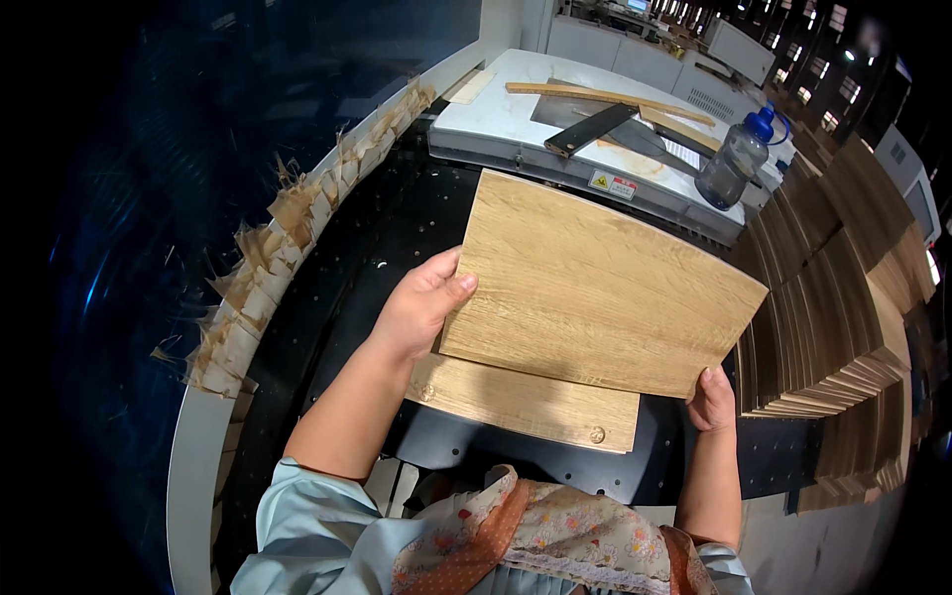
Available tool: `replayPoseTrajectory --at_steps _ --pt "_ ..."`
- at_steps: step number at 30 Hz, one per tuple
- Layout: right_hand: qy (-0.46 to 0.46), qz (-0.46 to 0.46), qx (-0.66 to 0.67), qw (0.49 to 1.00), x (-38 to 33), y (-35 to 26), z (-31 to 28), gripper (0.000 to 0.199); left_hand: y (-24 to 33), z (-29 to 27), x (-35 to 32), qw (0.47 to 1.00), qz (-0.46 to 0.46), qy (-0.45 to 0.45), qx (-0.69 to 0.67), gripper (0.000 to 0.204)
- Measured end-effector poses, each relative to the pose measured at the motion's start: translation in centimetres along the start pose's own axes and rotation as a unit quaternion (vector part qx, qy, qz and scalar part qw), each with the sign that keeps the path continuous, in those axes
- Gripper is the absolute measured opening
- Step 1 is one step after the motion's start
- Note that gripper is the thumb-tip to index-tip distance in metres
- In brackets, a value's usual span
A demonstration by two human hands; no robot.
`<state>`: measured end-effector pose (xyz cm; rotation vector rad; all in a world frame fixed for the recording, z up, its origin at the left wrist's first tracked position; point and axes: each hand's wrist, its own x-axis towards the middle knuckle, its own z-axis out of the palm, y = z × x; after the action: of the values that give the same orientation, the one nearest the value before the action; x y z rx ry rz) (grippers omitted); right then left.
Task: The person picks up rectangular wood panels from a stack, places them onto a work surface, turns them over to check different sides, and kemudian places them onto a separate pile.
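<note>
Head view showed the left hand (420, 302) and right hand (712, 402) gripping opposite ends of a tan, rectangular wood-grain panel (605, 288), presumably for balance, above a matching tan board (516, 402) on the black perforated worktop (656, 446).

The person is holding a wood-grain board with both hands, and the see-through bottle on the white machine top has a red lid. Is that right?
Not quite: the lid is blue, not red, as the head view shows. The left hand and right hand do hold the wood-grain board, and the see-through bottle is on the white machine top.
</note>
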<state>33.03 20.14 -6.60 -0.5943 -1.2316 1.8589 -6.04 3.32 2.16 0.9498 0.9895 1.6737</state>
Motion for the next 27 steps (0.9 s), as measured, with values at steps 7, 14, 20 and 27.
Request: replayPoseTrajectory --at_steps 7,14,20,27 --pt "0.003 -0.066 -0.063 0.996 0.5 0.2 -0.5 0.061 0.1 -0.4 -0.3 0.994 0.076 -0.018 0.081 0.044" --pt "0.142 -0.060 0.048 0.987 1.4 -1.2 3.1 0.047 -0.6 -2.0 0.4 0.884 0.303 0.098 0.342 0.052" --pt "0.081 -0.289 -0.323 0.897 1.6 0.3 5.7 0.043 0.9 0.8 0.5 0.957 0.012 0.228 -0.178 0.043" --pt "0.120 -0.313 -0.431 0.838 1.5 0.6 5.8 0.045 -0.6 -0.5 -0.6 0.925 0.057 0.187 -0.324 0.041"
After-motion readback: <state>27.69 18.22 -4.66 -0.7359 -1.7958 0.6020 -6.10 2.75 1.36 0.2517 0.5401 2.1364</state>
